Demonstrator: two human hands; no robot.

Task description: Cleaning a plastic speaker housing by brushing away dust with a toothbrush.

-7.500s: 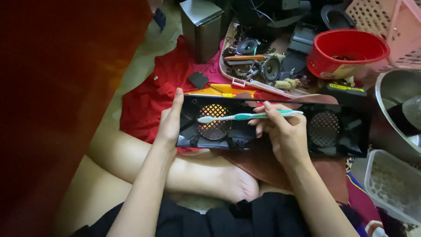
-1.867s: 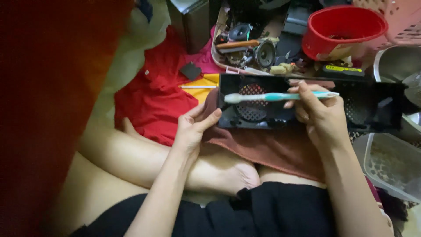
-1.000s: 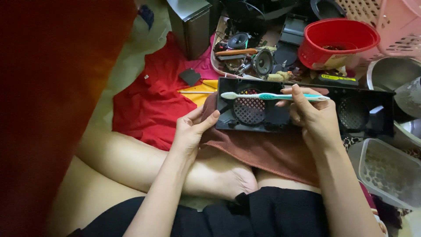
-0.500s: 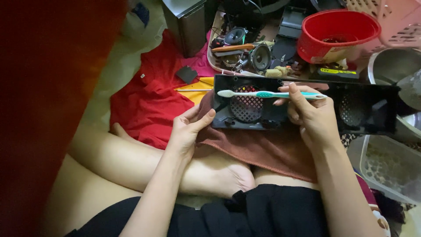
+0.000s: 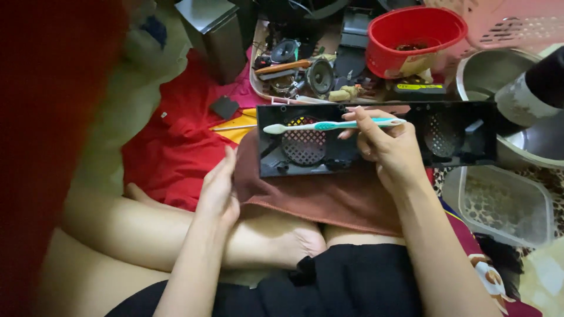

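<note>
A long black speaker panel (image 5: 376,138) with two round mesh grilles lies across a brown towel (image 5: 317,196) on my lap. My right hand (image 5: 385,144) grips a white and teal toothbrush (image 5: 329,125), its brush head pointing left over the left grille (image 5: 303,142). My left hand (image 5: 218,189) rests flat by the towel's left edge, fingers together and holding nothing, just left of the panel's end.
A red cloth (image 5: 176,141) covers the floor to the left. Behind the panel sit a tray of small speakers and tools (image 5: 299,67), a red bowl (image 5: 414,35), a pink basket (image 5: 505,23), a steel bowl (image 5: 511,82) and a clear plastic box (image 5: 499,202). A grey box (image 5: 214,32) stands at the back.
My left hand has come off the panel's left end and dropped to the towel's edge. The right hand still holds the toothbrush over the panel.
</note>
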